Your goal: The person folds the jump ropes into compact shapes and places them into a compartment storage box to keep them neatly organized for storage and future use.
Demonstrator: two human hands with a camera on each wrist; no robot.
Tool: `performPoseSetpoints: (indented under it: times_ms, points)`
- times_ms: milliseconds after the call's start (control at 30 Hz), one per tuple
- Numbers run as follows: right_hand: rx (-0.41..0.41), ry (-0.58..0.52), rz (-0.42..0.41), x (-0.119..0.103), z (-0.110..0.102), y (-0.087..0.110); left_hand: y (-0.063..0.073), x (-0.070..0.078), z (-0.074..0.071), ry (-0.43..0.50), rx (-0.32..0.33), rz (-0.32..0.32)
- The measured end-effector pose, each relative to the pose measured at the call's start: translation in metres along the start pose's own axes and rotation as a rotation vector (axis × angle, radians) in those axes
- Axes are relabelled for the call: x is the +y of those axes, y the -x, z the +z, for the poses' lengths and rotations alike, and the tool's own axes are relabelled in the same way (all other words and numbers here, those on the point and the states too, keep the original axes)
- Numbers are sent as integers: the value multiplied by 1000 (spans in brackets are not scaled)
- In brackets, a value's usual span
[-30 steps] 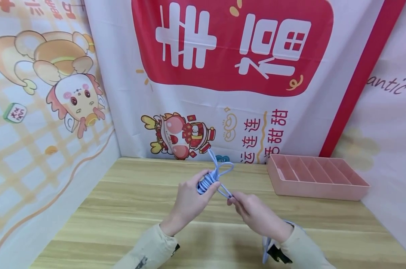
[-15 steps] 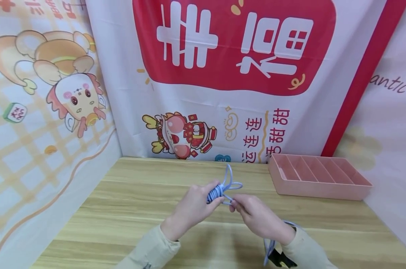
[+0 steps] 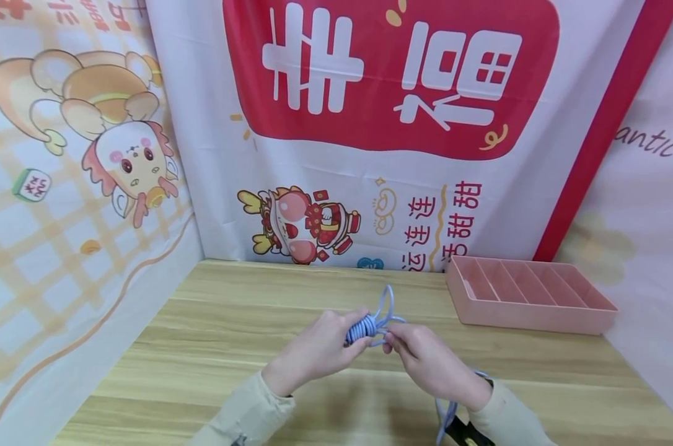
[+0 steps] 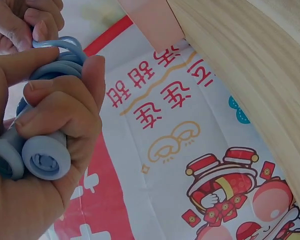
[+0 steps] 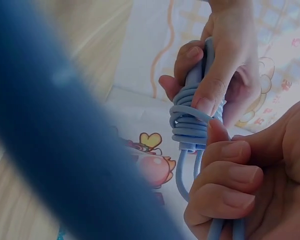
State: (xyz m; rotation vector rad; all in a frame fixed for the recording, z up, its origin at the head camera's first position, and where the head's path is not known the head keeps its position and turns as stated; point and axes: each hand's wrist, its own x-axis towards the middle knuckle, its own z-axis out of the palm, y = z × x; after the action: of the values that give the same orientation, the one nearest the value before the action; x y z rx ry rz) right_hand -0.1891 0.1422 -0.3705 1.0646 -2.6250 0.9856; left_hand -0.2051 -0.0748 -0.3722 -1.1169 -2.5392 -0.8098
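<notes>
A blue jump rope [image 3: 361,329] is wound in several tight turns around its own two handles [image 4: 46,157], whose round ends show below the fingers in the left wrist view. My left hand [image 3: 316,347] grips the handles and coils, with the thumb pressed on the turns. Close beside it, my right hand [image 3: 431,365] pinches a strand of the rope, and more cord runs through its curled fingers in the right wrist view. A free loop [image 3: 390,300] stands up past the coil. Further rope [image 3: 444,415] hangs by the right wrist.
On the wooden table [image 3: 230,310], a pink divided box [image 3: 537,316] stands at the back right. Printed cloth [image 3: 314,161] hangs behind the table and along both sides. A blurred rope strand [image 5: 65,110] crosses close in front of the right wrist camera.
Both hands have come closer together. My left hand has shifted right and a little down with the coil, which has turned to point more to the right. The free loop sits lower.
</notes>
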Motion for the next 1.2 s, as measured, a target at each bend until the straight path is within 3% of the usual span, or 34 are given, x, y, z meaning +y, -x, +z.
performPoseSetpoints:
  times_ms: [233, 667, 867, 1200]
  points:
    - [-1, -23, 31, -3, -3, 0, 1, -1, 3, 13, 18, 39]
    - [-47, -156, -12, -5, 2, 2, 7, 5, 19, -314, 213, -5]
    - [-102, -219, 6, -7, 3, 2, 7, 7, 22, -436, 261, 6]
    - [-96, -246, -5, -3, -2, 3, 3, 8, 22, -443, 285, 21]
